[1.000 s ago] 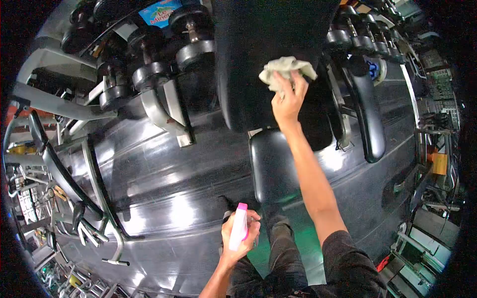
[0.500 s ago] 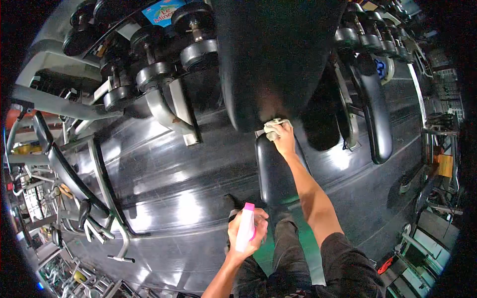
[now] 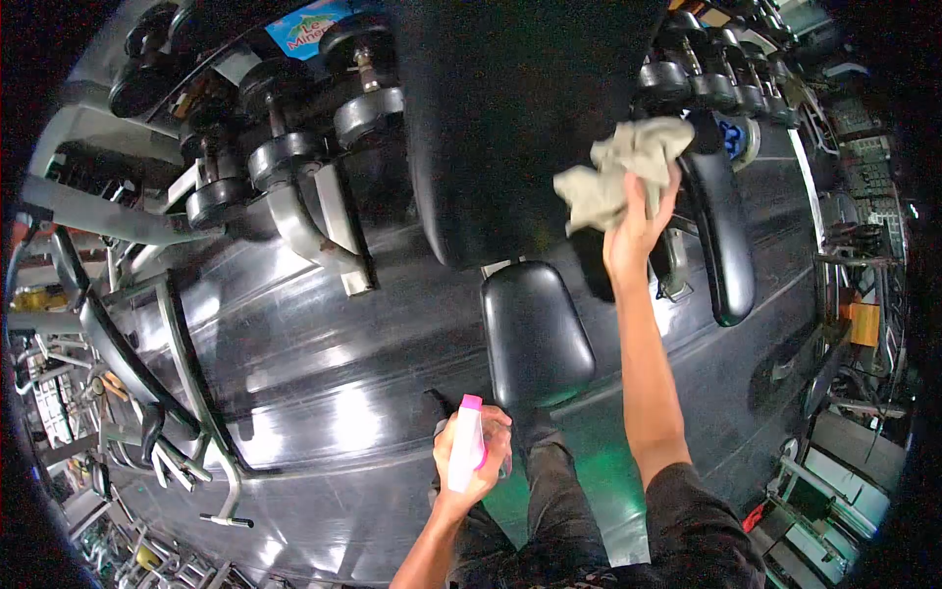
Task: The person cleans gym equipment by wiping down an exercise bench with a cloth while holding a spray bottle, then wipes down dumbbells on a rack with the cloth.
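The step in hand looks like cloth work at the backrest [image 3: 520, 128], which fills 12 o'clock. At 2 o'clock the right hand [image 3: 633, 236] pinches a bunched cloth [image 3: 628, 172] by its backrest's edge; whether they touch, I cannot tell. At 6 o'clock the left hand [image 3: 495, 447] grips the bottle [image 3: 465, 452] upright, apart from the seat [image 3: 535, 329] near the centre. A next move there would call for gathering the loose folds against the pad.
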### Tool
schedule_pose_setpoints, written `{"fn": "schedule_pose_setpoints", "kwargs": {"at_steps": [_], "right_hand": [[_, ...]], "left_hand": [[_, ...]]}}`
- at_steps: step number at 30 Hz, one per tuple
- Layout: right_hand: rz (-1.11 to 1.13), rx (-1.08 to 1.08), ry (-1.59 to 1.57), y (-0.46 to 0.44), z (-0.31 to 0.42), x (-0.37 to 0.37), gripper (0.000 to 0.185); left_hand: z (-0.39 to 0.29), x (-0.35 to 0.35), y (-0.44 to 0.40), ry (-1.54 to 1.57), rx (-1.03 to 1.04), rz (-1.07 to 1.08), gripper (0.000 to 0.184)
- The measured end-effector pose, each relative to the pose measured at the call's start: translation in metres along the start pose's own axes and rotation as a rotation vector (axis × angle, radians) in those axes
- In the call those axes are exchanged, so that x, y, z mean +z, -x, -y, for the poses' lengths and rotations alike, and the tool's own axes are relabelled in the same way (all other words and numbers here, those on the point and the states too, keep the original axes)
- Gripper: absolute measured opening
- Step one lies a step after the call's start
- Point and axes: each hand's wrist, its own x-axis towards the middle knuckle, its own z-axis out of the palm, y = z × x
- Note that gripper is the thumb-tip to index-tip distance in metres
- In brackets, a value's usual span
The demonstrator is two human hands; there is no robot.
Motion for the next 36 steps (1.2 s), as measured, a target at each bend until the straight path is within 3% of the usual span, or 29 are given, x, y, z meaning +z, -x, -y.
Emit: {"fn": "schedule_pose_setpoints", "kwargs": {"at_steps": [1,3,5,9,13,19,24,25,27,28,29,31,33,35,36], "right_hand": [[0.065,-0.293,0.224,-0.017,-0.002,0.008,0.053],[0.117,-0.633,0.625,-0.037,0.024,0.041,0.056],[0.279,-0.839,0.774,-0.057,0.021,0.067,0.058],[0.196,-0.849,0.821,-0.043,-0.017,0.066,0.063],[0.262,-0.792,0.848,-0.002,-0.074,0.022,0.051],[0.512,-0.503,1.075,0.084,-0.157,-0.065,0.03],[0.883,-0.219,1.288,0.117,-0.181,-0.124,0.048],[0.877,-0.222,1.29,0.116,-0.184,-0.131,0.048],[0.912,-0.021,1.199,0.118,-0.188,-0.14,0.051],[0.913,0.152,1.128,0.111,-0.166,-0.133,0.057],[0.909,0.151,1.134,0.108,-0.154,-0.132,0.057],[0.754,0.216,0.744,0.103,-0.139,-0.135,0.059],[0.688,0.179,0.784,0.099,-0.125,-0.14,0.057],[0.456,0.122,0.678,0.08,-0.09,-0.131,0.052],[0.4,-0.074,0.698,0.062,-0.07,-0.115,0.048]], "left_hand": [[0.0,0.001,-0.001,-0.03,0.013,0.007,0.017],[0.001,0.002,0.0,-0.008,0.004,0.004,0.017],[-0.001,0.005,-0.002,0.024,0.004,0.003,0.017],[-0.003,0.011,-0.007,0.014,-0.015,-0.015,0.014],[-0.004,0.018,-0.015,0.034,-0.059,-0.018,0.011],[0.001,0.019,-0.022,0.007,-0.035,-0.046,0.012],[0.0,0.021,-0.02,-0.019,-0.048,-0.057,0.013],[0.0,0.022,-0.021,0.008,-0.06,-0.066,0.013],[0.001,0.024,-0.02,-0.04,-0.045,-0.044,0.014],[0.001,0.024,-0.018,-0.084,-0.037,-0.023,0.015],[0.001,0.026,-0.016,-0.081,-0.037,-0.017,0.015],[-0.003,0.03,-0.014,-0.044,-0.061,0.0,0.015],[-0.007,0.034,-0.012,-0.031,-0.048,0.003,0.015],[-0.012,0.036,-0.009,-0.019,-0.038,0.001,0.015],[-0.014,0.036,-0.008,-0.015,-0.04,0.005,0.015]]}}
